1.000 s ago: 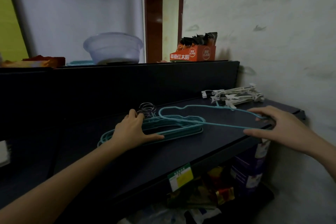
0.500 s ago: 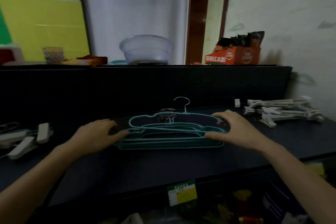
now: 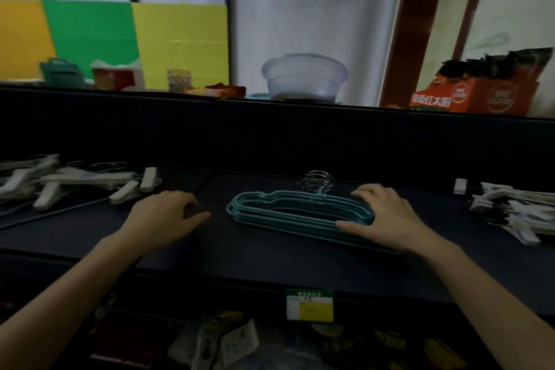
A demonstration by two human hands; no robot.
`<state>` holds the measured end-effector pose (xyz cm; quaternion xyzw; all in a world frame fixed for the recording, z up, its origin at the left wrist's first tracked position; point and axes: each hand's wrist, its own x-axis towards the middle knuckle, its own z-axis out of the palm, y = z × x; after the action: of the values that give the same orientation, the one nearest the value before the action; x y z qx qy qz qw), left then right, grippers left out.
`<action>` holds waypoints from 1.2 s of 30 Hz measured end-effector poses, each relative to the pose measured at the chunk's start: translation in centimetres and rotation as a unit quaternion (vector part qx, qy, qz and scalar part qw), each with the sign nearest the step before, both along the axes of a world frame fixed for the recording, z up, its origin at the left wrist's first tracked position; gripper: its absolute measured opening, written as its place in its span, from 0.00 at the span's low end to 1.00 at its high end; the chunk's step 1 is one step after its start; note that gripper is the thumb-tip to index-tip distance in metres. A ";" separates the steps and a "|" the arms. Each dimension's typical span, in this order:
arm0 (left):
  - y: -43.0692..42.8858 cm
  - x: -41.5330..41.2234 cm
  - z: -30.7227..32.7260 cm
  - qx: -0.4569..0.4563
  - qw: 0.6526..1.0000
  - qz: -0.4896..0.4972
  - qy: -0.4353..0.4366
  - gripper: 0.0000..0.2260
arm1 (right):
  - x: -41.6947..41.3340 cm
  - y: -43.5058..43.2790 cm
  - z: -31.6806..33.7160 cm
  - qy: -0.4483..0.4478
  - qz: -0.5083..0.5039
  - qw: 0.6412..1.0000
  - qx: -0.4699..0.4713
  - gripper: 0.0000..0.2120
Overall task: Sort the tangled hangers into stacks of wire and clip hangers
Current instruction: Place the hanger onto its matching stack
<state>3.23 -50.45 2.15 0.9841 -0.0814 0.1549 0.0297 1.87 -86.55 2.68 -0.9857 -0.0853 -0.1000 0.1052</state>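
Observation:
A flat stack of teal wire hangers (image 3: 288, 213) lies in the middle of the dark shelf (image 3: 264, 258), its metal hooks bunched at the back. My right hand (image 3: 387, 216) rests on the stack's right end with fingers spread flat. My left hand (image 3: 166, 218) hovers over the shelf just left of the stack, fingers loosely curled, apart from the hangers and holding nothing. White clip hangers lie in a loose pile (image 3: 69, 183) at the far left and in another pile (image 3: 510, 207) at the far right.
A raised back ledge carries a clear plastic basin (image 3: 303, 76), an orange snack box (image 3: 477, 96) and small items at the left. A green-yellow price tag (image 3: 309, 305) sits on the shelf's front edge. Packaged goods fill the shelf below.
The top teal hanger has settled onto the stack. My left hand has drawn away from the stack's left end. The camera has turned left, bringing the left clip pile into view.

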 end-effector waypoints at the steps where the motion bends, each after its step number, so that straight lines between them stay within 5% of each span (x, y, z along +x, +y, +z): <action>1: 0.3 -0.7 -0.2 -0.005 1.000 0.003 -0.022 0.20 | 0.0 0.7 0.1 -0.024 0.021 0.999 0.015 0.35; 6: 3.0 -4.6 -0.6 -0.024 0.993 0.032 -0.110 0.18 | -0.4 6.9 0.6 -0.078 0.144 0.983 0.078 0.18; 15: 13.7 -12.9 -0.8 -0.026 0.981 0.138 -0.134 0.11 | -0.5 21.8 0.9 -0.038 0.299 0.951 0.074 0.11; 36: 38.6 -16.0 -1.2 -0.050 0.980 0.153 -0.118 0.12 | 2.9 48.3 2.9 -0.024 0.306 0.949 0.066 0.10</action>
<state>-12.76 -11.90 0.98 0.9571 0.0754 0.2761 0.0454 4.80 -38.22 5.61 -0.9003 -0.3789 -0.0924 0.1932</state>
